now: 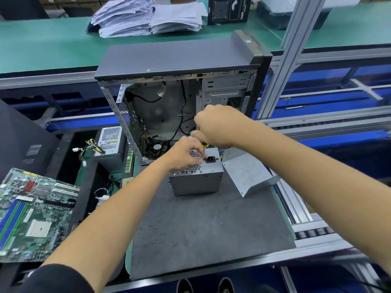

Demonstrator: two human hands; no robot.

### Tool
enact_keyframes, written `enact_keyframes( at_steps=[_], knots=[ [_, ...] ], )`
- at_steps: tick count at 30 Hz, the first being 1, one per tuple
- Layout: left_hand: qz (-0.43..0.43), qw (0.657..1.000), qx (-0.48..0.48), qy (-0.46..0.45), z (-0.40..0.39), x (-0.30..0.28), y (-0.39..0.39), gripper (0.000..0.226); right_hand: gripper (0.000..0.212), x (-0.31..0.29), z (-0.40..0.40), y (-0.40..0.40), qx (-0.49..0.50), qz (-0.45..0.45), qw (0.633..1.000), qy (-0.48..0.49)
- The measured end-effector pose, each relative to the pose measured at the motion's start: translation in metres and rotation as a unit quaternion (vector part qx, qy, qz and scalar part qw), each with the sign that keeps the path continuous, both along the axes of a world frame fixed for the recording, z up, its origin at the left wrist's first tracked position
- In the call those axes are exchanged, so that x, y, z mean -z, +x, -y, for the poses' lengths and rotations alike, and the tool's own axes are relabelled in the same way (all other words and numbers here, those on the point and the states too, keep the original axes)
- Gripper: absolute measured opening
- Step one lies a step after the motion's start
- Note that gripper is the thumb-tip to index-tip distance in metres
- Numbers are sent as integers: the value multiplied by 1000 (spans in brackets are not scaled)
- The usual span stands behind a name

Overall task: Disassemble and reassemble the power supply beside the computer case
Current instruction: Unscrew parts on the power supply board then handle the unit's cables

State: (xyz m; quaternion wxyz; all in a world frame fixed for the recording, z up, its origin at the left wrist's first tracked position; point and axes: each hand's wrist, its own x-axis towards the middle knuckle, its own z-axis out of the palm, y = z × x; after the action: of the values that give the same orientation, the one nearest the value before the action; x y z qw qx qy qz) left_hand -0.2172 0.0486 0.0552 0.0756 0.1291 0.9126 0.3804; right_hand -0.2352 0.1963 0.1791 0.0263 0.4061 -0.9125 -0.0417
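**Driving a screw with little margin for a slip**

Standing on the dark mat on the bench, the power supply sits just at 6 o'clock of the open computer case. The right hand is closed around a yellow-handled screwdriver, tip down on the unit's top face near the socket. The left hand pinches at the grille beside the tip. If the bit cams out, it would likely jab those fingers or strip the screw; the detached cover at 3 o'clock could be knocked.
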Motion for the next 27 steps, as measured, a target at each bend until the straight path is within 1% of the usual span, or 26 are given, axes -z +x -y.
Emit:
enact_keyframes(
  at_steps=[2,3,4,5,6,7,8,9,10,12,13,14,16,18,19,22,23,25,26,27],
  knots=[
    [45,998,-18,-31,1,-2,-1,41,31,0,-1,1,11,-14,1000,11],
    [81,996,-21,-40,1,-4,-4,53,28,-1,-2,0,7,9,1000,9],
    [121,991,-13,-51,1,-7,-8,58,22,-3,-3,-1,-3,53,999,-4],
    [157,985,3,-70,-1,-11,-13,57,15,-5,-4,-3,-15,103,994,-16],
    [185,978,22,-97,-4,-16,-20,52,9,-7,-5,-3,-26,141,989,-16],
    [205,970,37,-126,-7,-21,-26,42,7,-9,-5,-3,-39,159,987,-8],
    [218,964,45,-147,-10,-28,-30,33,8,-10,-4,-3,-47,156,987,-2],
    [231,959,50,-159,-12,-33,-33,33,10,-10,-4,-3,-50,136,989,-3],
    [249,954,55,-158,-13,-35,-37,38,13,-9,-3,-3,-49,109,993,-10],
    [294,947,49,-122,-13,-37,-41,68,27,-7,0,-2,-39,68,997,-22],
    [309,945,38,-102,-12,-36,-42,77,33,-6,2,-2,-33,56,998,-18],
    [321,943,26,-84,-11,-33,-43,80,35,-5,4,-1,-28,41,999,-9],
    [336,940,5,-62,-7,-30,-45,77,34,-2,7,0,-22,2,1000,12],
    [347,937,-5,-46,-6,-29,-45,66,27,-1,6,1,-24,-12,999,25],
    [352,935,0,-36,-5,-28,-46,59,24,-2,4,1,-27,4,999,31],
    [363,931,12,-32,-8,-26,-47,30,15,-10,-6,-2,-39,110,992,42],
    [364,931,12,-38,-8,-25,-49,25,12,-12,-7,-4,-46,122,991,41],
    [368,928,15,-47,-9,-24,-52,27,8,-12,-9,-4,-42,98,994,27],
    [370,928,14,-45,-9,-24,-53,26,16,-11,-9,-4,-31,81,996,12],
    [375,926,10,-38,-8,-23,-54,24,28,-9,-9,-3,-18,68,997,5]
  ],
)
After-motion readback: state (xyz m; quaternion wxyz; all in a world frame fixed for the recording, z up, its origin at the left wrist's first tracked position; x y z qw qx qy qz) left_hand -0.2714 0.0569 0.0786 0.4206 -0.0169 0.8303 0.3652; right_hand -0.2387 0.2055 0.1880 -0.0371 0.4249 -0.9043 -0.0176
